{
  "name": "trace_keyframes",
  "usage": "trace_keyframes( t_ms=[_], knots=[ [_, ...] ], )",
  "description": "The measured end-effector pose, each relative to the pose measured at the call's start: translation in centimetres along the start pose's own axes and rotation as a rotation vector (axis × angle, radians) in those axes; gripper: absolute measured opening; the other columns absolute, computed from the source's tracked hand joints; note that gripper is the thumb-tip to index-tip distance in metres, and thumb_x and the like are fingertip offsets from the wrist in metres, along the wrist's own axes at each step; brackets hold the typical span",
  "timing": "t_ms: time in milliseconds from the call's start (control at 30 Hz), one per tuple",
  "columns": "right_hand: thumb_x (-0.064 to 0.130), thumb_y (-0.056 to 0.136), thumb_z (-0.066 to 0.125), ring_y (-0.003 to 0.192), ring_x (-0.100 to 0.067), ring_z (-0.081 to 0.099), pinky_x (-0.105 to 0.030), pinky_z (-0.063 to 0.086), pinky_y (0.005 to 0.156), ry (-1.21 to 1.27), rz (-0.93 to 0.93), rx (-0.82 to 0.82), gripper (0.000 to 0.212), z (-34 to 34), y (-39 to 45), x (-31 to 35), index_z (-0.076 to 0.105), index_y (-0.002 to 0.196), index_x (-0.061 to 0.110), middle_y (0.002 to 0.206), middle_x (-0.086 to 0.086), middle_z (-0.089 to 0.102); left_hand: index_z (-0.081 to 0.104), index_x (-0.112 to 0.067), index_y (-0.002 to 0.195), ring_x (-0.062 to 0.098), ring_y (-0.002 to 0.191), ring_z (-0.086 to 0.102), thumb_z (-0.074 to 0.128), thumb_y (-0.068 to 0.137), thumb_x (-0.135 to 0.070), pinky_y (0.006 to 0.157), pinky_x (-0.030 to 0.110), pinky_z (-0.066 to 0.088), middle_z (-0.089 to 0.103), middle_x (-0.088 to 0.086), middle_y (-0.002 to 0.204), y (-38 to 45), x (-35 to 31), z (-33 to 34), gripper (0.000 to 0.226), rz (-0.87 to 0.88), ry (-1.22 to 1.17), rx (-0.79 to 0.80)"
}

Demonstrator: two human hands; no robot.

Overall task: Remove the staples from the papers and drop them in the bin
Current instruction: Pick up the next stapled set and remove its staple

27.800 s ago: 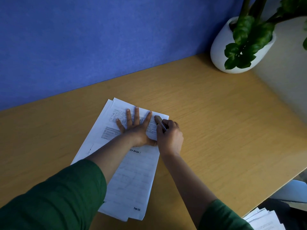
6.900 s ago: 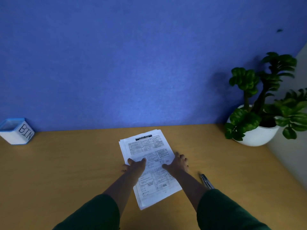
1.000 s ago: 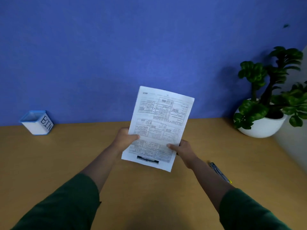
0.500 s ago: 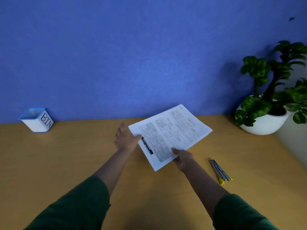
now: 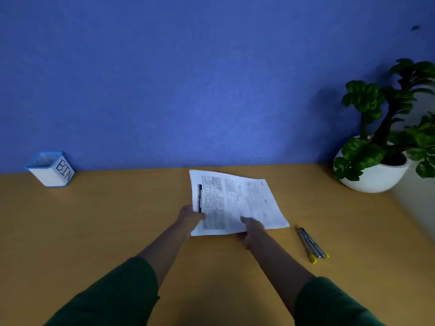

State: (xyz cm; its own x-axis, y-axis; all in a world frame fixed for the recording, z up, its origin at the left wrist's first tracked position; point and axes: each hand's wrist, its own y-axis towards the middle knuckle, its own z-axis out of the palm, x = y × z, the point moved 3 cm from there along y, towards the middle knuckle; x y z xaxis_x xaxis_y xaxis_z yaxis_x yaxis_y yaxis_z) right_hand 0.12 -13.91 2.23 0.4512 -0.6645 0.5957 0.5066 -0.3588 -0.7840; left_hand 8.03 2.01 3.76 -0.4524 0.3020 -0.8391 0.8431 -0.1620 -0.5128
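Observation:
A stack of printed white papers (image 5: 235,201) is held low over the middle of the wooden desk (image 5: 94,220), turned sideways with its black header strip at the left. My left hand (image 5: 189,217) grips the stack's near left edge. My right hand (image 5: 250,230) grips its near edge, thumb on top. A metal staple remover (image 5: 310,244) with yellow tips lies on the desk to the right of my right hand. The small white bin (image 5: 50,169), blue-rimmed and marked "BIN", stands at the far left by the wall. No staple is visible.
A blue wall (image 5: 188,78) runs along the back of the desk. A green plant in a white round pot (image 5: 374,175) stands at the far right corner, beside a pale side wall (image 5: 419,208).
The papers went from upright in both hands to tilted, then down and turned sideways near the desk. My left hand let go briefly and now grips the left edge again.

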Motion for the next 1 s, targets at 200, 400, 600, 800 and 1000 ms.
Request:
trace_keyframes(
  t_ms=[200, 400, 600, 800, 1000],
  knots=[
    [0.021, 0.068, 0.078, 0.127, -0.036, 0.036, -0.046, 0.038, 0.103, -0.481, -0.45, -0.558, 0.098, -0.9, -1.9, 4.3, 0.016, 0.144, 0.013, 0.145, -0.018, 0.029, 0.068, -0.008, 0.103, 0.03, 0.098, 0.065, 0.054, 0.081, -0.007, 0.081, 0.033, 0.051, 0.069, 0.013, 0.106, 1.2, -4.6, -2.6, 0.026, 0.209, 0.71, -0.093],
    [0.039, 0.083, 0.061, 0.145, -0.03, -0.006, -0.049, 0.001, 0.116, -1.402, -1.25, -0.339, 0.078, 3.5, -4.6, 7.6, 0.02, 0.146, 0.019, 0.159, -0.008, 0.003, 0.062, -0.016, 0.112, 0.023, 0.103, 0.061, 0.043, 0.084, -0.006, 0.071, 0.025, 0.044, 0.064, 0.001, 0.114, 0.9, -9.3, -1.9, 0.035, 0.37, 1.381, -0.028],
    [0.035, 0.088, 0.056, 0.14, -0.018, 0.026, -0.055, -0.001, 0.113, -1.752, -1.192, -0.048, 0.03, 5.6, -5.2, 7.8, 0.058, 0.116, 0.025, 0.133, 0.001, 0.054, 0.066, -0.015, 0.105, 0.027, 0.103, 0.061, 0.045, 0.084, -0.004, 0.07, 0.026, 0.039, 0.066, 0.004, 0.112, -0.8, -11.1, 1.3, 0.032, 0.661, 1.639, 0.031],
    [0.029, 0.09, 0.05, 0.082, -0.025, 0.063, -0.033, 0.039, 0.084, -1.486, -1.085, -0.091, 0.014, 3.7, -4.8, 8.0, 0.062, 0.091, 0.02, 0.084, -0.004, 0.069, 0.066, -0.017, 0.095, 0.027, 0.096, 0.062, 0.052, 0.085, -0.013, 0.069, 0.028, 0.039, 0.067, 0.005, 0.1, -1.1, -11.2, 1.8, 0.017, 0.793, 1.461, -0.034],
    [0.023, 0.085, 0.061, 0.062, -0.02, 0.053, -0.026, 0.041, 0.057, -1.009, -0.823, 0.0, 0.013, 1.0, -2.9, 8.5, 0.065, 0.087, 0.011, 0.071, -0.004, 0.059, 0.065, -0.004, 0.073, 0.021, 0.067, 0.06, 0.075, 0.074, -0.009, 0.068, 0.032, 0.047, 0.066, 0.011, 0.075, 0.2, -9.8, -0.8, 0.011, 0.43, 0.267, 0.097]
  ],
)
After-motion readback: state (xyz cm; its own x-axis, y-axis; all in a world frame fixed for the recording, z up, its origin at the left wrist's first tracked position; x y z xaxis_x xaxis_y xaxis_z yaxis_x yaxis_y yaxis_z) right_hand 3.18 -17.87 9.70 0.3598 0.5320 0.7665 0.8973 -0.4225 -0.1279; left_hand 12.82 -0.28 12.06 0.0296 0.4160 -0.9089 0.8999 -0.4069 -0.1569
